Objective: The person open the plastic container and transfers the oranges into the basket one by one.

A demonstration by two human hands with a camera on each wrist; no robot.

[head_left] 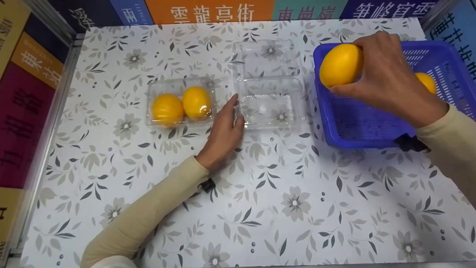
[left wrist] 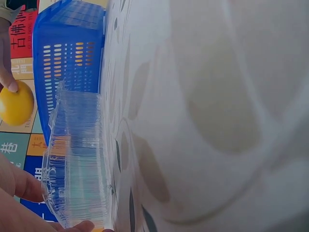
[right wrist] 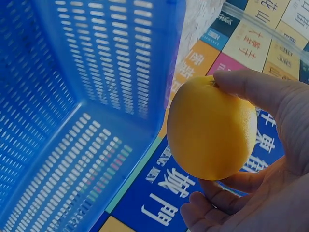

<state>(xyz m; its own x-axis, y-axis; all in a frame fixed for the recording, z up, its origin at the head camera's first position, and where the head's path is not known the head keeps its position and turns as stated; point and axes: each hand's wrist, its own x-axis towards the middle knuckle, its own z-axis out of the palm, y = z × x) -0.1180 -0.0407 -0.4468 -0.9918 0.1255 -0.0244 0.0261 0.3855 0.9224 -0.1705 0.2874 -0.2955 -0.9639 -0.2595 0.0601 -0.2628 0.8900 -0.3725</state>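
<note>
Half-hiding another yellow fruit (head_left: pixel 427 81) behind right wrist (head_left: pixel 427 115), apparently in blue basket (head_left: pixel 334 139), gripping one yellow fruit (head_left: pixel 341 66) at fingertips of right hand (head_left: pixel 388 74), above basket's edge, touching clear container (head_left: pixel 273 102) with left hand (head_left: pixel 224 132) uncurled

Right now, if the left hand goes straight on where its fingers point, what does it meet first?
Most likely the open clear container: the left hand is right at its left side, though whether they touch is hard to tell.
</note>
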